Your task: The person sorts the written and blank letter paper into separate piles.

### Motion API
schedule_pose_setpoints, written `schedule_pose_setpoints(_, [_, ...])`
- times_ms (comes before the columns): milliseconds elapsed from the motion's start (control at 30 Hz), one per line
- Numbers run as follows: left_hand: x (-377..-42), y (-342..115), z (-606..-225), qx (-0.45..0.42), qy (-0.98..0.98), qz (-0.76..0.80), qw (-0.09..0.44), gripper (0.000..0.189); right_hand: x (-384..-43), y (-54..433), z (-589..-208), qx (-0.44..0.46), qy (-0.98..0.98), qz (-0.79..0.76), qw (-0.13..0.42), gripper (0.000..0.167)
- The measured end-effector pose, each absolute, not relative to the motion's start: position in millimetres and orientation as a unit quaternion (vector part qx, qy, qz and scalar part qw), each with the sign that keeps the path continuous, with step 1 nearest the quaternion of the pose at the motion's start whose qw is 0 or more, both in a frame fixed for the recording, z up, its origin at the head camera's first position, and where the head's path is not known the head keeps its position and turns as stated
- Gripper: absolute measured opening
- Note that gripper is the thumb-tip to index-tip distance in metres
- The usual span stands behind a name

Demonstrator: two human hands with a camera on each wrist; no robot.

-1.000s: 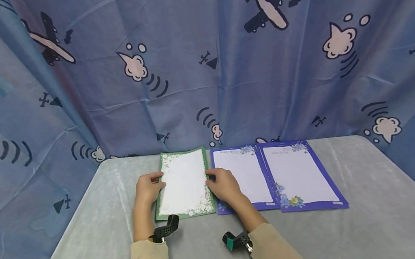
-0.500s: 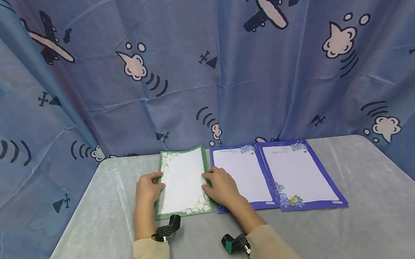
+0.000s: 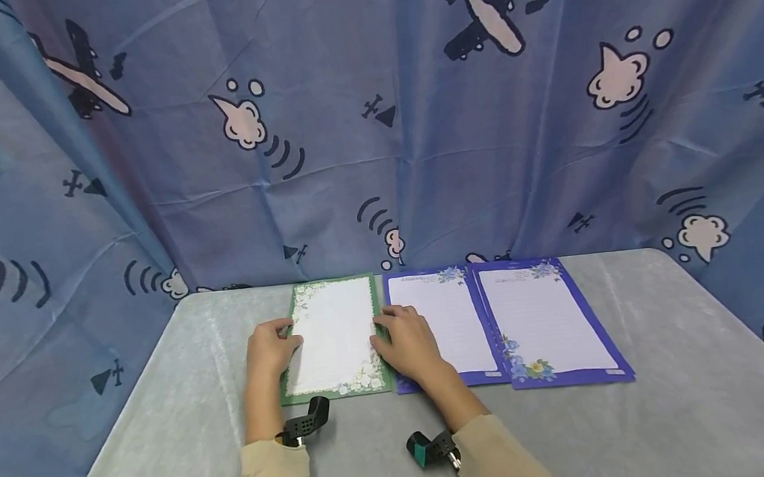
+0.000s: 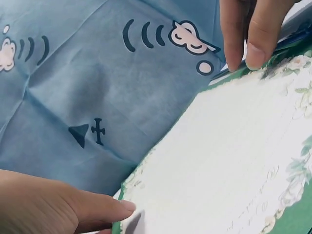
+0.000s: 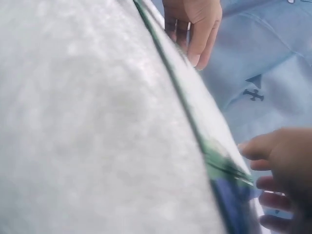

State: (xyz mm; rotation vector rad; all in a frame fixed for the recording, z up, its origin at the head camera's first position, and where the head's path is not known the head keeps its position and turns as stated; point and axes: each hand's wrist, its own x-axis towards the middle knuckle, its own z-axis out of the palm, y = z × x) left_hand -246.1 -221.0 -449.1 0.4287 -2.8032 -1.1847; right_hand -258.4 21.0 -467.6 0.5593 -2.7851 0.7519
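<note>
White stationery paper with a green floral border lies at the left of the row in the head view. My left hand pinches its left edge; the thumb lies over the border in the left wrist view, the fingers mostly hidden behind it. At the right edge is my right hand, its thumb and forefinger extended, fingertips on the border. Seen from the right wrist, the right hand has its thumb tip at the paper's edge and its other fingers spread beside it.
Two purple-bordered stationery sheets lie to the right, their neighbouring edges overlapping. The grey cloth-covered table ends at a blue curtain printed with planes and clouds. Black wrist cameras sit on both wrists.
My right hand has shifted slightly left, its fingertips moving in over the green-bordered paper. The paper's raised, slightly fanned top edge has settled flatter and more even. The left hand holds its place.
</note>
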Motion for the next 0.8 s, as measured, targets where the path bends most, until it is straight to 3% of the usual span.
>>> schedule_pose_setpoints(367, [-253, -188, -430, 0.076, -0.894, -0.437, 0.067, 0.039, -255, 51, -449, 0.137, -0.914, 0.378, 0.055, 0.035])
schedule_pose_setpoints(800, [-256, -115, -444, 0.0, -0.922, -0.384, 0.053, 0.031, -246, 121, -445, 0.103, -0.936, 0.328, 0.074, 0.035])
